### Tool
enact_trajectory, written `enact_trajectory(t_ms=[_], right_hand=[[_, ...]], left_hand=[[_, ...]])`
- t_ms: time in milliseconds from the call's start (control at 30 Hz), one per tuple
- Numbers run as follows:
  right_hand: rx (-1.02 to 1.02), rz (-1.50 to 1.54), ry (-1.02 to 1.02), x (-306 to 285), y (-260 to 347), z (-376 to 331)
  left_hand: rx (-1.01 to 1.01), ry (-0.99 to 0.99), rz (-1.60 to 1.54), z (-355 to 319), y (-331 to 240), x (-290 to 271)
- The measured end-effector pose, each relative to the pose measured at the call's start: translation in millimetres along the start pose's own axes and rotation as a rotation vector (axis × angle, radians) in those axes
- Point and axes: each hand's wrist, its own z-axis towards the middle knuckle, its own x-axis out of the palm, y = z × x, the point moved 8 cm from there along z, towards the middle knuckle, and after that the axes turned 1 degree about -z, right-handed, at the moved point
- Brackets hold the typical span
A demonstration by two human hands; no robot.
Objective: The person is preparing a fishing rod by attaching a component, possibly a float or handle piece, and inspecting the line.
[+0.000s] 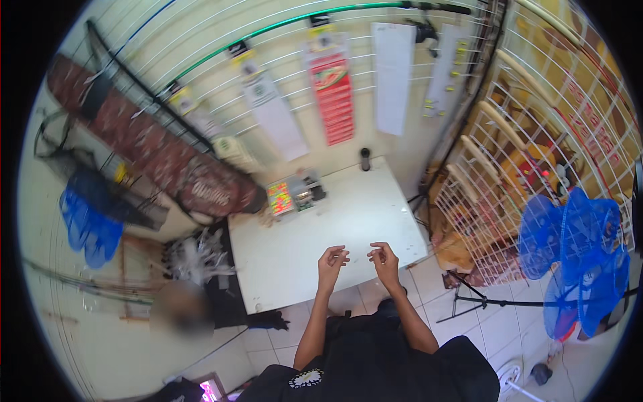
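Note:
Above the near edge of the white table [321, 234] I hold up both hands, a short gap apart. The fingers of my left hand [331, 260] are curled in, thumb and fingertips close together. My right hand [384, 258] mirrors it, also bent into a pinch. Anything between the fingertips is too small or thin to make out. Farther back on the tabletop, a clear box of bright orange, yellow and green pieces [280, 198] sits beside a box of small dark items [308, 190]. A small black cylinder [365, 159] stands at the far edge.
A green fishing rod [288, 25] and hanging packets cover the wall rack behind. To the left slants a long brown camouflage rod bag [161, 144]; below it is a person [224, 295] in dark clothing. Blue nets [576, 258] and a white wire grid [536, 134] stand right.

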Motion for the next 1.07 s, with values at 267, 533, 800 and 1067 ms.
enact_trajectory(t_ms=[267,533,800,1067], right_hand=[[0.076,0.148,0.233,170.4,-11.5,-52.8],[0.060,0.089,0.488,281.1,8.2,-74.3],[0.023,0.067,0.746,357.6,19.5,-74.0],[-0.026,0.042,1.043,440.0,26.1,-84.7]], left_hand=[[0.099,-0.411,-0.086,-66.4,-11.0,-206.8],[0.166,-0.747,-0.168,-148.3,-12.6,-326.9],[0.213,-1.018,-0.247,-204.1,-3.5,-372.0],[0.260,-1.285,-0.246,-249.4,-3.3,-407.1]])
